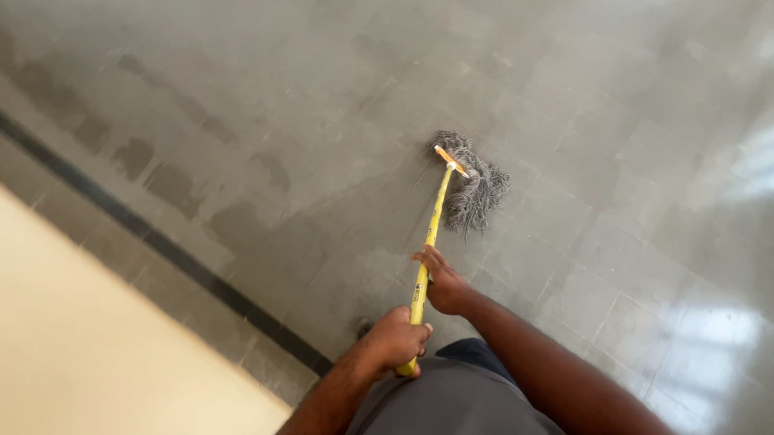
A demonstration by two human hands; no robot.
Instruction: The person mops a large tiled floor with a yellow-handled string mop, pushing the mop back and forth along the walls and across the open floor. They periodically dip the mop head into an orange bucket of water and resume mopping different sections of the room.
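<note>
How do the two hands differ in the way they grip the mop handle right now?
The left hand sits at the near end of the yellow mop handle, fist closed round it; the right hand is further down toward the grey mop head, fingers looser and partly extended along the handle. The left comes in from the lower left, the right from the lower right. Both are bare and on the handle.

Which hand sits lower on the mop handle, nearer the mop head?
The right hand: it grips the yellow handle partway down toward the mop head, while the left hand closes over the top end.
</note>
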